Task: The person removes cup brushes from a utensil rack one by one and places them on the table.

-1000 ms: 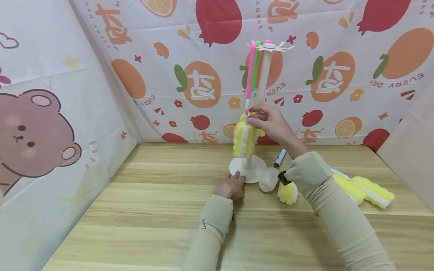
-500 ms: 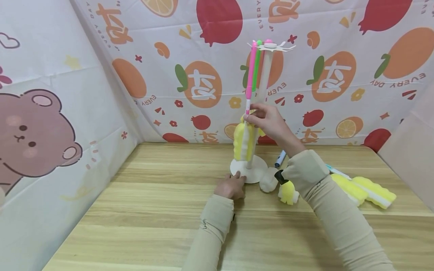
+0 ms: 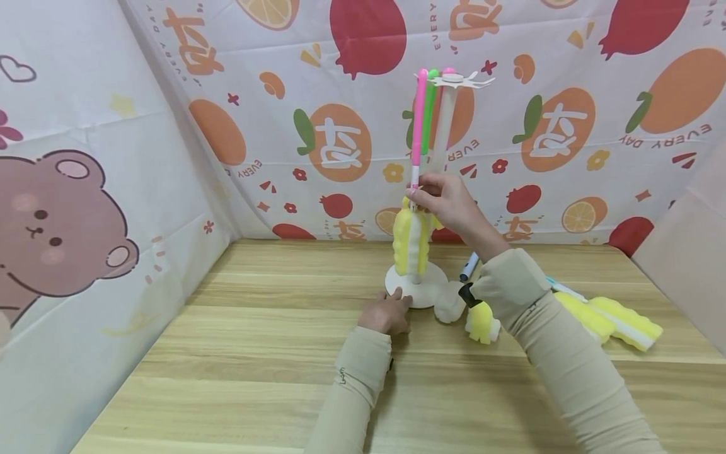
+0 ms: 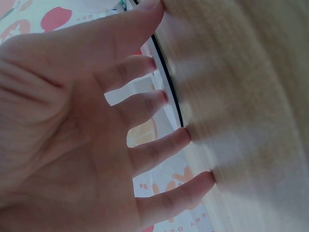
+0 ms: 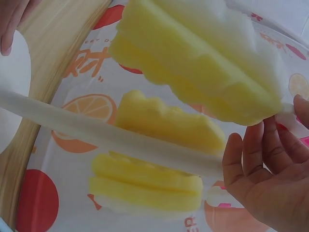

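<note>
My right hand (image 3: 450, 198) pinches the neck of a sponge brush, whose pink handle (image 3: 418, 126) rises to the top of a white stand (image 3: 444, 129). Below the fingers hangs its yellow-and-white sponge head (image 3: 411, 243), close in front of the pole; it fills the top of the right wrist view (image 5: 193, 63). Beside it hang a green-handled brush (image 3: 428, 123) and another pink handle, mostly hidden. Behind the pole, two yellow sponge heads (image 5: 169, 116) show. My left hand (image 3: 387, 313) rests with spread fingers on the near left rim of the round base (image 3: 416, 293).
Right of the base lie a white sponge head (image 3: 450, 304), a grey-blue handle (image 3: 469, 266) and a yellow-and-white sponge (image 3: 481, 323). Farther right are two longer yellow-and-white sponge heads (image 3: 626, 321) and a light-blue handle (image 3: 567, 288). A printed cloth (image 3: 272, 145) backs the table.
The pink-handled brush has turned in my right fingers, so its white stripe faces differently. Its sponge head has shifted slightly down and right. My left hand stays on the base.
</note>
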Demonstrator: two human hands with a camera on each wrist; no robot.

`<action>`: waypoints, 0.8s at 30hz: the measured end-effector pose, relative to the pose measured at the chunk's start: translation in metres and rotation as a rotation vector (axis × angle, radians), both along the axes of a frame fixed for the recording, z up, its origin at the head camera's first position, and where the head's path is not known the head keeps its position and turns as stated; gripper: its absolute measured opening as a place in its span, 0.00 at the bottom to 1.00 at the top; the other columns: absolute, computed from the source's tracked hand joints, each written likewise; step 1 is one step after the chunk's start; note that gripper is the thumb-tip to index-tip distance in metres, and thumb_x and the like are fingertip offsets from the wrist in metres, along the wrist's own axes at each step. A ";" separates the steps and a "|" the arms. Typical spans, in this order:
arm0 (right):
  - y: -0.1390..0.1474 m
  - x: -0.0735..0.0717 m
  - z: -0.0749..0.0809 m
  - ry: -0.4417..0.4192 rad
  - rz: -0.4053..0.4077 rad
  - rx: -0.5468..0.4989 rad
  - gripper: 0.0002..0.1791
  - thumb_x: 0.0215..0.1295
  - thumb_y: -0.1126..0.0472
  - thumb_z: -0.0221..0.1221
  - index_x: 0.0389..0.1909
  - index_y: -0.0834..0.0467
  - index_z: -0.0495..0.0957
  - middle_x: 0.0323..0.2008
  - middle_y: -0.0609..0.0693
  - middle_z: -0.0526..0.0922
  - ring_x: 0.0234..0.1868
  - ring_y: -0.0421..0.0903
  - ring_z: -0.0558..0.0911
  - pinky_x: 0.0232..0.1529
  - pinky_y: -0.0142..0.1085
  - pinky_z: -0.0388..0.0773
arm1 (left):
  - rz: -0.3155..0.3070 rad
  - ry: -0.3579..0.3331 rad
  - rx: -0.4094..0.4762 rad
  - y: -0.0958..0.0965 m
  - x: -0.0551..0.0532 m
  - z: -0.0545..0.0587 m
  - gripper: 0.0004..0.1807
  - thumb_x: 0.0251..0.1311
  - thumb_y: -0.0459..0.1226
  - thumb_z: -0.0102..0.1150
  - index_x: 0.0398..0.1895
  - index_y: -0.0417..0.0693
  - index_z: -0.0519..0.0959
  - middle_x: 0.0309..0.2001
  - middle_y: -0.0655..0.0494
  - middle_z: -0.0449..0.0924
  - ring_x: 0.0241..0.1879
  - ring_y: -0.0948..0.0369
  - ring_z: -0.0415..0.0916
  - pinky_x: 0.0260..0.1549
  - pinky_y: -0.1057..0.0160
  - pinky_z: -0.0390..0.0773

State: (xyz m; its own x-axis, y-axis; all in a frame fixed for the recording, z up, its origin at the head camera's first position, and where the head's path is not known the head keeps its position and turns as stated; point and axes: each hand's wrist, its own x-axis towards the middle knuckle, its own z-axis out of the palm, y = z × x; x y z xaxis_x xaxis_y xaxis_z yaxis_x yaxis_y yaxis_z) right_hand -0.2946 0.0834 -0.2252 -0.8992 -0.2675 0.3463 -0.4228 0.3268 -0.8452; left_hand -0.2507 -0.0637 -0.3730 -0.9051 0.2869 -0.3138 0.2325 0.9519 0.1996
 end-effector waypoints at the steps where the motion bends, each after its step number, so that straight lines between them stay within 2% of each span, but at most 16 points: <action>1: 0.000 0.000 0.001 0.003 -0.001 0.002 0.15 0.73 0.66 0.59 0.54 0.72 0.79 0.43 0.64 0.84 0.38 0.50 0.78 0.44 0.34 0.78 | 0.000 -0.001 0.001 0.000 0.000 0.000 0.35 0.65 0.43 0.66 0.75 0.55 0.68 0.78 0.55 0.57 0.74 0.47 0.56 0.64 0.41 0.67; 12: 0.000 0.000 0.004 -0.008 -0.025 0.045 0.17 0.72 0.63 0.61 0.56 0.69 0.80 0.45 0.63 0.83 0.41 0.52 0.78 0.49 0.37 0.79 | -0.010 0.003 -0.006 0.000 0.000 -0.001 0.34 0.66 0.42 0.66 0.75 0.55 0.68 0.78 0.55 0.58 0.73 0.46 0.58 0.63 0.41 0.68; 20: 0.001 0.001 0.003 0.088 0.002 0.140 0.15 0.70 0.65 0.63 0.52 0.69 0.82 0.37 0.61 0.84 0.36 0.52 0.78 0.40 0.34 0.76 | -0.015 0.008 -0.009 -0.001 -0.001 -0.001 0.34 0.67 0.42 0.65 0.75 0.55 0.67 0.78 0.55 0.57 0.73 0.46 0.57 0.63 0.41 0.68; 24: 0.005 0.001 0.000 0.079 0.004 0.151 0.15 0.70 0.66 0.62 0.53 0.69 0.82 0.39 0.62 0.84 0.37 0.52 0.79 0.41 0.36 0.75 | -0.018 0.013 -0.003 -0.001 -0.001 0.000 0.34 0.66 0.42 0.66 0.75 0.55 0.68 0.78 0.55 0.58 0.73 0.45 0.57 0.63 0.41 0.68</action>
State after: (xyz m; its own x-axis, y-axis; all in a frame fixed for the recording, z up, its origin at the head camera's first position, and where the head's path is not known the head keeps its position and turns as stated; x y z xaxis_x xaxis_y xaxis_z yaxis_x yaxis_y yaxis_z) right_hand -0.2934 0.0887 -0.2252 -0.8697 -0.3249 0.3717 -0.4874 0.4458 -0.7508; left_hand -0.2518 -0.0644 -0.3732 -0.9037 0.3022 -0.3033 0.2522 0.9482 0.1934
